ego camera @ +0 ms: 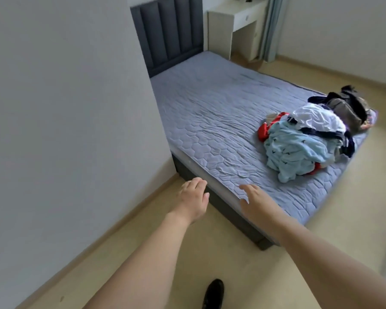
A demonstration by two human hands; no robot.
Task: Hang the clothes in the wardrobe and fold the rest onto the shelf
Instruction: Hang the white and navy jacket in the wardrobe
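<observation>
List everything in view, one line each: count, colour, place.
pile of clothes: one heap, light blue, white, red and dark pieces, near corner of the bed
bed: one, grey-blue quilted cover, against the wall
headboard: one, dark grey, far end of the bed
desk: one, white, beyond the bed
curtain: one, pale blue, beside the desk
shoe: one, black, on the floor, bottom edge
left hand: empty, fingers relaxed
right hand: empty, fingers straight

quilted cloth mattress [210, 121], crumpled cloth clothes [299, 150]
</observation>
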